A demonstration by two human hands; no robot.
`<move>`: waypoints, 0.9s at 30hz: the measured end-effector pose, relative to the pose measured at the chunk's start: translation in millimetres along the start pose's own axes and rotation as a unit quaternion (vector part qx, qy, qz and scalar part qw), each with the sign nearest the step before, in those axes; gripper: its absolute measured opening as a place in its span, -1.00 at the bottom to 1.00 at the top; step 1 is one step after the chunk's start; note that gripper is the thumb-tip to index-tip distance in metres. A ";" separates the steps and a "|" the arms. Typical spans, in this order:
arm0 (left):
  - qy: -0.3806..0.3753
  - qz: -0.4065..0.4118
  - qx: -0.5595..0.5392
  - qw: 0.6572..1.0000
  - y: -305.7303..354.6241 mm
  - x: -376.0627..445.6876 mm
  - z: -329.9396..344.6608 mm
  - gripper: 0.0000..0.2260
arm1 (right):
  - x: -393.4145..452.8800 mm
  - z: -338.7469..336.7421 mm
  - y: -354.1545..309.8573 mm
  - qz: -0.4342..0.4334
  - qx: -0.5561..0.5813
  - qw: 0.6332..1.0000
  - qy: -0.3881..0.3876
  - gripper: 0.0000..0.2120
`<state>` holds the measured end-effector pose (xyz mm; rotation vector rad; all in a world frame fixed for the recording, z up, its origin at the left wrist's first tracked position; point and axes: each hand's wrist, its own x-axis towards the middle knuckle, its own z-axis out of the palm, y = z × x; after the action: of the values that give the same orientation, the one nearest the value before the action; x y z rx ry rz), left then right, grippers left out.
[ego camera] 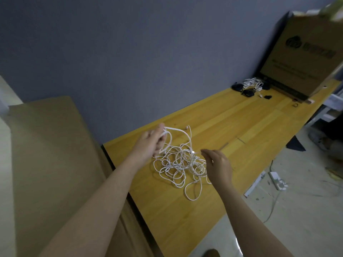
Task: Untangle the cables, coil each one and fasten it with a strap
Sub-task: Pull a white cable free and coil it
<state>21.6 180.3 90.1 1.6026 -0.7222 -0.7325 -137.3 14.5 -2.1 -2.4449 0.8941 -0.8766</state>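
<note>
Two bare forearms reach from the bottom edge over a long yellow wooden table (213, 201) that runs diagonally away toward the upper right, its left side against a blue-grey wall (130, 52); between the hands a tangle of thin white cables (178, 167) lies on the tabletop in many overlapping loops, one larger loop trailing out at its near edge; the right hand (219, 164) hangs just beside the right side of the tangle, back of the hand toward the camera, fingers loosely bent and thumb and forefinger close together near a cable end, though whether they actually pinch it cannot be told; the left hand (150, 141) is raised over the far left of the tangle, fingers curled round a few gathered white loops (168, 135) that rise from the pile; a flat sheet of brown cardboard (52, 154) leans at the left of the table; on the pale floor at the right lies a white power strip (277, 179) with its cord; at the table's far end a second small heap of white coiled cables (253, 82) lies among several dark bundles (247, 92), too small to make out; just behind them stands a large brown cardboard box (304, 58) with dark, blurred printing.
</note>
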 end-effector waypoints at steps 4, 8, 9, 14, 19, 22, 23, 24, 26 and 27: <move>0.156 0.025 -0.054 0.986 -1.1 5.3 -11.5 -0.59 | -28.5 4.8 41.8 0.072 -0.219 0.948 -0.220 -0.79; 0.119 0.007 -0.016 0.993 -1.8 2.9 -8.9 -0.62 | -40.4 6.7 48.9 0.129 -0.141 0.956 -0.225 -0.78; 0.097 0.004 0.001 0.995 -2.0 1.5 -6.3 -0.63 | -36.4 8.5 42.4 0.146 -0.065 0.968 -0.195 -0.77; 0.037 0.005 0.051 0.998 -1.8 -3.1 3.9 -0.65 | 1.6 -1.8 -19.4 0.203 0.181 0.960 0.067 -0.71; 0.006 0.005 0.072 0.997 -1.9 -4.6 8.6 -0.63 | 11.2 -11.5 -76.6 -0.078 0.116 0.983 0.122 -0.60; -0.009 0.001 0.048 0.999 -2.7 -4.6 9.2 -0.64 | 14.2 8.3 -79.2 -0.080 0.134 0.983 -0.100 -0.44; -0.016 -0.002 0.034 0.999 -2.4 -5.2 9.4 -0.64 | 13.3 16.1 -75.0 -0.061 0.155 0.974 -0.151 -0.50; -0.021 -0.004 0.016 1.000 -1.7 -5.5 9.1 -0.64 | 11.7 22.3 -70.7 -0.039 0.182 0.968 -0.168 -0.66; -0.031 0.002 -0.037 0.999 -0.2 -6.3 7.8 -0.63 | 8.3 29.9 -62.1 0.041 0.253 0.953 -0.161 -0.80; -0.035 0.008 -0.067 0.997 0.5 -6.7 6.4 -0.61 | 6.2 32.6 -56.7 0.072 0.279 0.945 -0.153 -0.76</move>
<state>12.4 181.7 90.2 1.4546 -0.7212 -0.8109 -87.0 55.7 7.4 -1.9228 0.5991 -0.5744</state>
